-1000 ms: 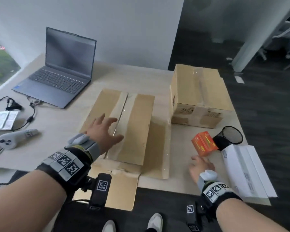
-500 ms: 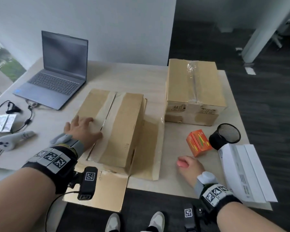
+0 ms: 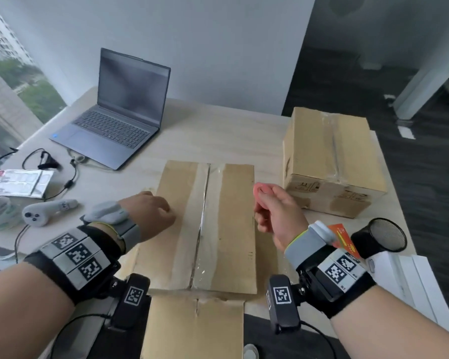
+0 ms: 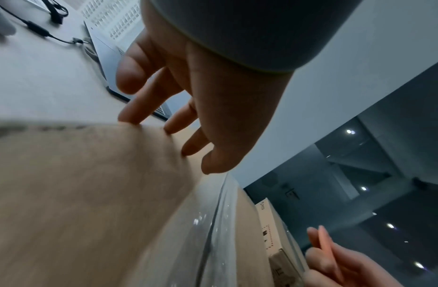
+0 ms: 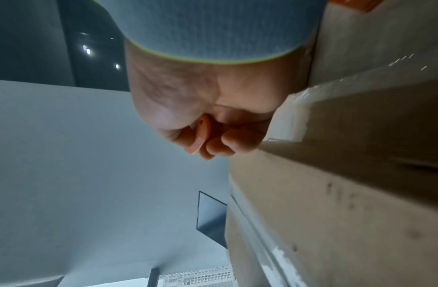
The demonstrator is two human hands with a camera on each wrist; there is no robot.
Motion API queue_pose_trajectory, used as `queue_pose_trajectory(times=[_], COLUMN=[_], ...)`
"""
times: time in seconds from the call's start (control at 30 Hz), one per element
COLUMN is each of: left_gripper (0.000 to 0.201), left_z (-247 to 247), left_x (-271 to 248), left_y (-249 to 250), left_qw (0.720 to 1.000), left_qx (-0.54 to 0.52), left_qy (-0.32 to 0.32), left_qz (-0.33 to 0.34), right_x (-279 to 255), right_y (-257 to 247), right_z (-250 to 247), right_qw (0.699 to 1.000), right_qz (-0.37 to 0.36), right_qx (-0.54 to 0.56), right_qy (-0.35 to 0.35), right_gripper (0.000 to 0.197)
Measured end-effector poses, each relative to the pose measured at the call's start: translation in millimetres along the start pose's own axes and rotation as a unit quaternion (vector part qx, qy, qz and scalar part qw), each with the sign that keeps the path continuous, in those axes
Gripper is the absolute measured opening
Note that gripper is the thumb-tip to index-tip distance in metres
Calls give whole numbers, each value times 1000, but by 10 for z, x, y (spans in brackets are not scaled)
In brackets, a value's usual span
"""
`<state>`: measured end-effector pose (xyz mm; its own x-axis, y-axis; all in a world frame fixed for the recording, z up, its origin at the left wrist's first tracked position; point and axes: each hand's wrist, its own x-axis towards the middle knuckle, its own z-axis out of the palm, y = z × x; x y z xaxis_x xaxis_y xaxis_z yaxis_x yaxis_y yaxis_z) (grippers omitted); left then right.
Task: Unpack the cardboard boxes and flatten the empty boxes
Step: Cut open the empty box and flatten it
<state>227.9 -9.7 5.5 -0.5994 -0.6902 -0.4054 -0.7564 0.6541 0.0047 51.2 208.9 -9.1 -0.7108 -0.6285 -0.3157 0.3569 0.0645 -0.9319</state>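
A pale wood-grain table (image 3: 213, 130) stands against a white wall, with dark floor to the right and a window at the far left. In the middle of the table, right before the person, sits the near cardboard box (image 3: 208, 224), plain brown, its top flaps closed and joined by a wide strip of clear glossy tape along the centre seam. The seam and the box's long axis run away from the person toward the wall. One flap hangs down over the table's near edge. A second cardboard box (image 3: 332, 161), also taped shut, stands farther back to the right, apart from the first, its long axis likewise pointing roughly toward the wall.

The left hand (image 3: 148, 216) rests on the left part of the near box's top, fingers spread and nearly straight, fingertips (image 4: 129, 118) touching the cardboard. The right hand (image 3: 275, 208) hovers just beside the box's right edge, fingers curled around a small pink tool (image 3: 261, 189) pinched against the thumb; the right wrist view shows it as a flat orange-pink piece.

An open laptop (image 3: 119, 120) sits at the back left, a grey controller (image 3: 44, 211) and cables to the left. To the right lie an orange packet (image 3: 344, 237), a black mesh cup (image 3: 381, 237) on its side, and white papers (image 3: 412, 286).
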Motion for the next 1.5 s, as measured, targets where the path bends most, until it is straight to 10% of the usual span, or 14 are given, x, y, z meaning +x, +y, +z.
queue_pose_trajectory(times=[0.3, 0.63, 0.8, 1.5], left_gripper=[30, 95, 123, 118], left_z=[-247, -186, 73, 178], left_x=[568, 1389, 1480, 1600], left_y=[-268, -82, -69, -51], left_qw=[979, 965, 962, 960], left_qx=[-125, -39, -45, -46], left_qy=[45, -13, 3, 15], left_qz=[158, 259, 270, 275], right_x=[190, 503, 650, 1209], right_y=[40, 249, 237, 75], right_z=[636, 1067, 1141, 1397], right_qw=[990, 963, 941, 901], right_qz=[28, 57, 43, 56], right_qx=[-141, -240, -300, -403], right_qy=[9, 110, 152, 154], right_gripper=[11, 16, 16, 10])
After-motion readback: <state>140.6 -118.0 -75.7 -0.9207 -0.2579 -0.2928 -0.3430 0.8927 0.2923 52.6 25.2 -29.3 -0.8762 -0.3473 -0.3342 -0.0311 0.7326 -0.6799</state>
